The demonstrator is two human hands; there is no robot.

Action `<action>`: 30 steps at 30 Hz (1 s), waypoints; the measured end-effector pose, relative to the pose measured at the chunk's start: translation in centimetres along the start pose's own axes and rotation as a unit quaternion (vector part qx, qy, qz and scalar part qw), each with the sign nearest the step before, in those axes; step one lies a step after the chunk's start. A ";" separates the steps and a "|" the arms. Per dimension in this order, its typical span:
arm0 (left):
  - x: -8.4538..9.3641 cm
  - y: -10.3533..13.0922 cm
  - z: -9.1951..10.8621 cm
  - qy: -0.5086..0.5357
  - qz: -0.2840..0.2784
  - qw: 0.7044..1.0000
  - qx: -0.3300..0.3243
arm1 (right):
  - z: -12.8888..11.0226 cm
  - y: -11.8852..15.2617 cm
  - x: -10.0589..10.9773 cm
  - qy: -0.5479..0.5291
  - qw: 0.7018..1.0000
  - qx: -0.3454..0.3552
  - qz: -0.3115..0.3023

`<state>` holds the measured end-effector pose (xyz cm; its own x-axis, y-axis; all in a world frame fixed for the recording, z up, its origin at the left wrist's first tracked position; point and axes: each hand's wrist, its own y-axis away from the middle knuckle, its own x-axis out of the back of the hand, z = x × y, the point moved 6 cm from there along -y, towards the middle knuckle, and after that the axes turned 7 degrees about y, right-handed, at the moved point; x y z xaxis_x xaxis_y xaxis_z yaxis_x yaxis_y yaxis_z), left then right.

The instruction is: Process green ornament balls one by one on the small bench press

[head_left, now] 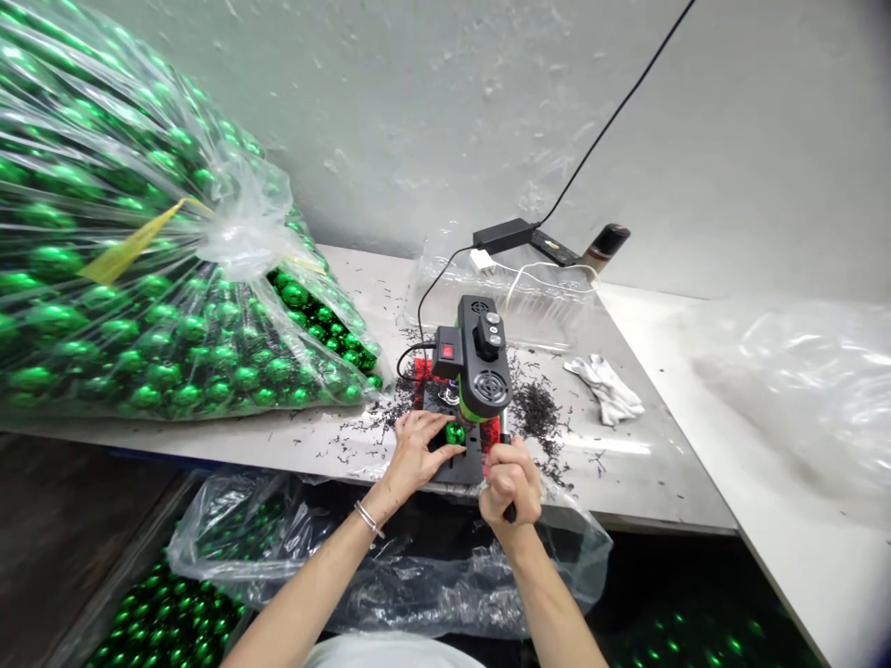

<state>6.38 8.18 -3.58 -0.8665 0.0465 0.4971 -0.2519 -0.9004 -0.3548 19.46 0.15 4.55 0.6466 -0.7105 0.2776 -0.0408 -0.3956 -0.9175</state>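
A shiny green ball ornament [455, 433] sits between the thumb and fingers of my left hand [419, 449], at the front of a small black bench machine [485, 357]. The machine has a red switch, round vents and a dark base plate [456, 471] on the table. To its right, my right hand [513, 482] is wrapped round a black lever handle [510, 512] on a metal rod. Part of the ball's far side is hidden under the machine head.
A large clear bag of green balls [174, 306] fills the left. Black scraps [535, 408] litter the table near white gloves [605, 388]. Behind are a clear plastic tray [543, 311] and a power adapter [502, 236]. Below the table edge hangs an open plastic bag [418, 580].
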 end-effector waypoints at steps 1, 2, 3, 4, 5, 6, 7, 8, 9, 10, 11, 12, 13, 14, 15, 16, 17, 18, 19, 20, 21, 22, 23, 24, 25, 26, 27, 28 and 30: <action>0.0 0.0 0.0 0.000 0.001 1.000 0.000 | 0.0 0.0 -0.1 0.001 1.000 0.000 0.001; 0.0 0.0 -0.1 0.000 0.001 1.000 0.001 | 0.1 0.1 -0.1 0.002 1.000 0.000 0.002; 0.0 0.0 -0.1 0.000 0.001 1.000 0.001 | 0.1 0.2 -0.2 0.002 1.000 0.003 0.002; 0.0 0.0 -0.1 0.000 0.001 1.000 0.001 | 0.2 0.4 -0.3 0.003 1.000 0.007 0.001; 0.0 0.1 -0.1 0.001 0.002 1.000 0.001 | 0.2 0.5 -0.4 0.004 1.000 0.013 -0.003; 0.0 0.0 0.0 0.002 0.001 1.000 0.000 | 0.2 0.5 -0.5 0.003 1.000 0.020 -0.008; 0.1 0.0 0.0 0.002 0.000 1.000 0.000 | 0.1 0.5 -0.5 0.002 1.000 0.025 -0.013; 0.1 0.0 0.0 0.004 -0.002 1.000 0.000 | 0.1 0.4 -0.5 0.001 0.999 0.029 -0.016; 0.1 -0.1 0.0 0.006 -0.005 1.000 0.001 | -0.1 0.0 -0.3 -0.001 0.999 0.030 -0.018; 0.0 -0.3 0.0 0.009 -0.009 1.000 0.003 | -0.3 -0.5 -0.1 -0.003 0.999 0.028 -0.021; 0.0 -0.4 0.0 0.013 -0.013 1.000 0.006 | -0.5 -1.3 0.3 -0.006 1.000 0.020 -0.021; 0.0 -0.5 0.0 0.017 -0.016 1.000 0.009 | -0.8 -2.3 0.7 -0.011 1.000 0.006 -0.020; 0.1 -0.5 0.0 0.022 -0.017 1.000 0.011 | -1.1 -3.4 1.0 -0.016 1.000 -0.013 -0.024; 0.2 -0.4 0.1 0.027 -0.016 0.999 0.011 | -1.2 -4.6 1.5 -0.027 0.999 -0.044 -0.015; 0.3 -0.1 0.3 0.031 -0.014 0.999 0.008 | -1.4 -5.8 1.8 -0.037 0.996 -0.074 -0.017; 0.6 0.5 0.6 0.034 -0.011 0.999 -0.001 | -1.6 -6.8 2.0 -0.048 0.994 -0.099 -0.023; 0.9 1.3 1.0 0.036 -0.010 0.999 -0.015 | -1.7 -7.6 2.1 -0.055 0.991 -0.117 -0.028; 1.1 2.3 1.4 0.035 -0.015 0.999 -0.034 | -1.9 -8.2 2.1 -0.056 0.990 -0.124 -0.031; 1.3 3.4 1.9 0.032 -0.025 0.997 -0.059 | -2.0 -8.4 2.2 -0.054 0.990 -0.127 -0.032; 1.4 4.6 2.4 0.026 -0.042 0.995 -0.085 | -2.1 -8.4 2.2 -0.049 0.991 -0.124 -0.028; 1.6 5.8 2.8 0.016 -0.060 0.992 -0.111 | -2.1 -8.2 2.2 -0.045 0.992 -0.119 -0.021; 1.8 6.6 3.1 0.004 -0.068 0.989 -0.135 | -2.0 -7.8 2.2 -0.043 0.993 -0.113 -0.014; 2.2 7.0 3.2 -0.011 -0.067 0.986 -0.150 | -1.9 -7.4 2.1 -0.044 0.993 -0.107 -0.006; 2.9 7.0 3.1 -0.029 -0.051 0.986 -0.157 | -1.8 -6.9 2.0 -0.049 0.994 -0.101 0.002; 3.8 6.3 2.8 -0.049 -0.021 0.987 -0.153 | -1.7 -6.6 1.9 -0.055 0.994 -0.095 0.008; 5.0 5.2 2.4 -0.073 0.017 0.988 -0.137 | -1.7 -6.3 1.9 -0.059 0.994 -0.089 0.012; 6.3 3.7 1.9 -0.099 0.058 0.987 -0.113 | -1.6 -6.1 1.8 -0.062 0.994 -0.085 0.013; 7.7 2.0 1.3 -0.128 0.096 0.983 -0.085 | -1.7 -6.1 1.8 -0.062 0.995 -0.083 0.012; 9.9 -1.9 0.0 -0.186 0.121 0.975 -0.025 | -1.8 -6.1 1.8 -0.060 0.995 -0.082 0.009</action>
<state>-1.71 10.32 1.97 -0.6893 -0.3323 0.6437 -0.0886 -0.8433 -0.5302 19.53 0.28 11.18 0.7300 -0.6479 0.2176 -0.1703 -0.4807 -0.8602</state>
